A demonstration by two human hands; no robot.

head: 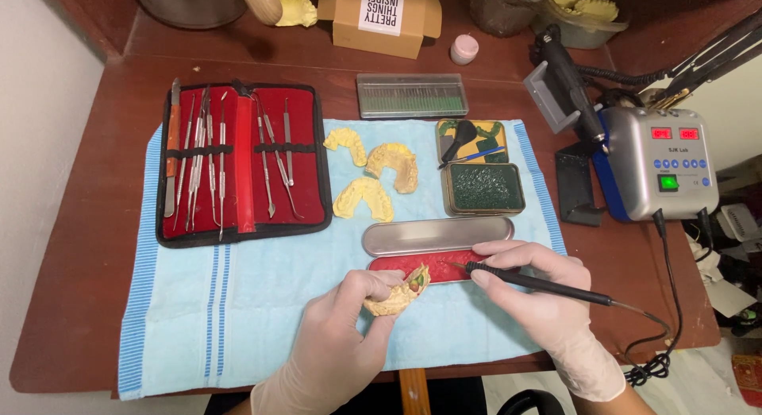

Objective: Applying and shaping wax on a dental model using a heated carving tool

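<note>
Both hands wear thin, pale latex gloves; left hand [337, 343]; right hand [540, 300]; cuffs wrinkled.

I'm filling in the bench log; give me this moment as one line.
left hand: holds dental cast | right hand: holds corded wax pen, tip at red wax tin | surface: blue towel

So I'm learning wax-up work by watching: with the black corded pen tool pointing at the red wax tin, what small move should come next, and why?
Probably carry the tip across to the yellowish plaster dental cast. The right hand holds the black corded pen tool with its tip over the red wax tin, while the left hand tilts the cast, already bearing coloured wax spots, toward it.
</note>
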